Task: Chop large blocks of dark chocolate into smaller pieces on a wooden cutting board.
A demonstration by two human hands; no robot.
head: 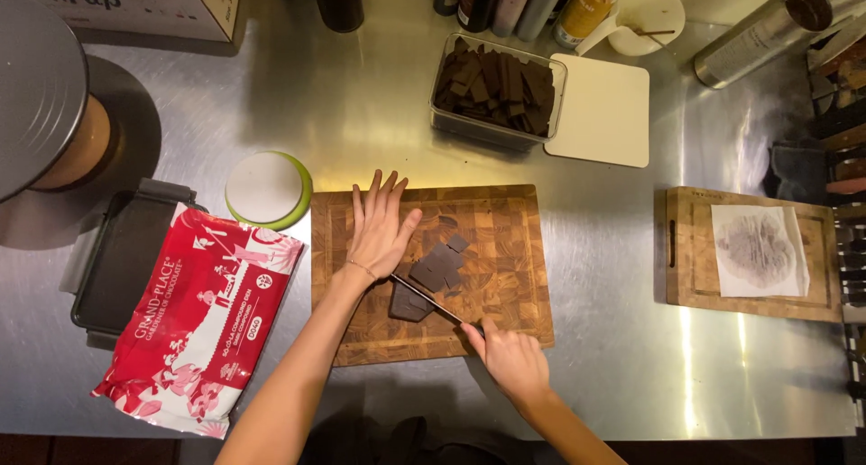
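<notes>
On a wooden cutting board [505, 221] lies a dark chocolate slab [410, 304] with a few cut chocolate pieces [439, 264] beside it. My right hand [510, 359] grips the handle of a knife [426, 299] at the board's near edge; the blade runs up-left across the chocolate. My left hand [381, 228] lies flat with fingers spread, its palm heel over the blade's tip end.
A clear tub of chocolate pieces [496, 91] and its white lid [602, 111] sit behind the board. A red and white bag [203, 325] lies on a dark tray [117, 257] at left, next to a green-rimmed lid [268, 189]. A second wooden board [690, 248] with paper is at right. Bottles line the back.
</notes>
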